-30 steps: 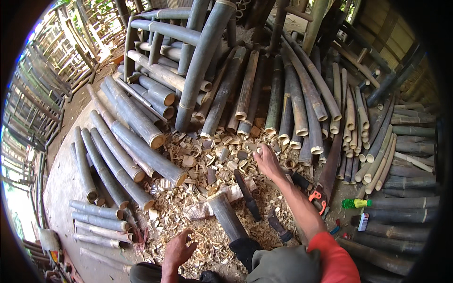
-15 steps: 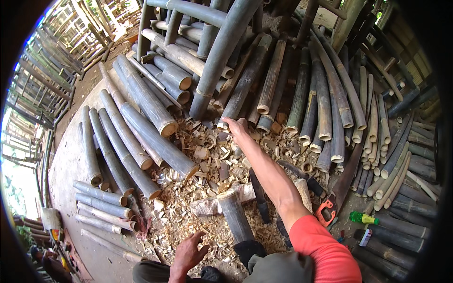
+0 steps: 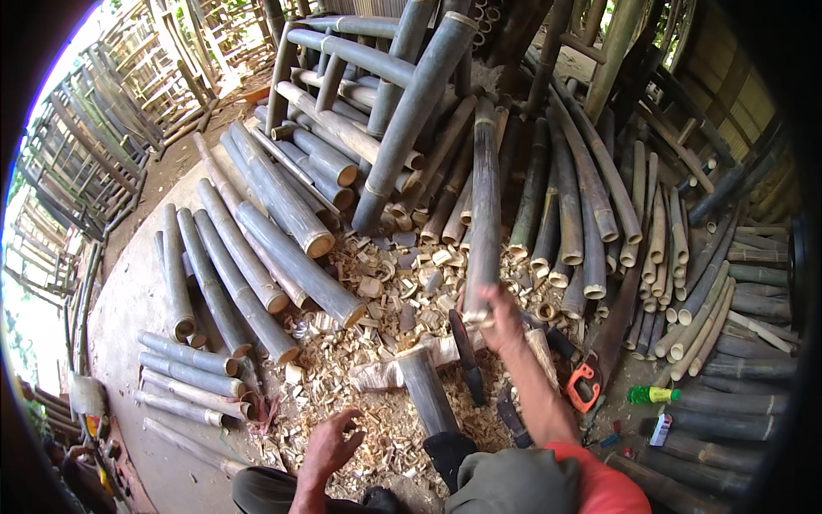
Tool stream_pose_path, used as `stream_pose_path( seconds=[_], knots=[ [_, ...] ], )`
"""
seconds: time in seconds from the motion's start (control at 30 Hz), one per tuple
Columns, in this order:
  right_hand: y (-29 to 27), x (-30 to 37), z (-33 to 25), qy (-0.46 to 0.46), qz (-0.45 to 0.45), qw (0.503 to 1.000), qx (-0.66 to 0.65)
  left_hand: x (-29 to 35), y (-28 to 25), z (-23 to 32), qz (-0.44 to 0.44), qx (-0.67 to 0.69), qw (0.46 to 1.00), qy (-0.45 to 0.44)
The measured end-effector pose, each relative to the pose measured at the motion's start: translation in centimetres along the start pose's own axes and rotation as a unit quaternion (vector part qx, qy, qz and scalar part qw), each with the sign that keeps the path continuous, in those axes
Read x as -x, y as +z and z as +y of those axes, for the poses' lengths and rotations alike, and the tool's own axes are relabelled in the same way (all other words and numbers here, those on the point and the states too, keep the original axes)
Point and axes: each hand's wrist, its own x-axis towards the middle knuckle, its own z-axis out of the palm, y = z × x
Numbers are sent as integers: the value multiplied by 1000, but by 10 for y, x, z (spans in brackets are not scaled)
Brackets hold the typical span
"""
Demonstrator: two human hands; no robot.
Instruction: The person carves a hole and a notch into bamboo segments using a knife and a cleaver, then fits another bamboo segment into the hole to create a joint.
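A long dark bamboo pole [image 3: 485, 197] points away from me, its near end in the grip of my right hand [image 3: 501, 319]. Slight blur softens that hand, but its fingers are wrapped round the pole. My left hand [image 3: 330, 441] hovers above the wood chips near my left knee, fingers apart and holding nothing. Between the hands a short bamboo piece [image 3: 424, 385] leans toward me, over a pale log [image 3: 377, 378]. A dark blade with a black handle [image 3: 472, 377] lies close to my right forearm.
Wood shavings [image 3: 385, 445] cover the ground before me. Bamboo poles lie left [image 3: 231, 274] and right [image 3: 591, 206]. An orange-handled saw [image 3: 584, 385] and a green bottle [image 3: 652, 394] are at the right. A bamboo frame [image 3: 411, 111] stands at the back.
My right hand has drawn the pole out of the back pile, toward me and to the right. My left hand has shifted slightly left and stays empty.
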Motion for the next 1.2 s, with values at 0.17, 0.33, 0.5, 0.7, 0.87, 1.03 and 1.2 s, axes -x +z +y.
stream_pose_path(
  seconds=[0.17, 0.33, 0.5, 0.7, 0.87, 1.03, 1.2],
  knots=[
    [38, 105, 28, -35, 42, 966, 252, 10, -11, -9, 68, 25, 997, -4],
    [28, 171, 46, -109, 48, 899, 422, 13, -6, -1, 84, 69, 993, 40],
    [55, 201, 47, 13, -82, 900, 428, 10, -26, -2, 65, 420, 904, 47],
    [65, 211, 82, 231, -345, 850, 323, 2, -41, -30, 141, 703, 687, 117],
    [63, 212, 135, 269, -470, 766, 347, 10, -24, -80, 287, 681, 665, -104],
    [72, 203, 120, 138, -428, 768, 455, 11, -26, -74, 291, 581, 753, -103],
    [53, 150, 86, 36, -172, 773, 609, 5, -3, -79, 243, 612, 746, -97]
  ],
)
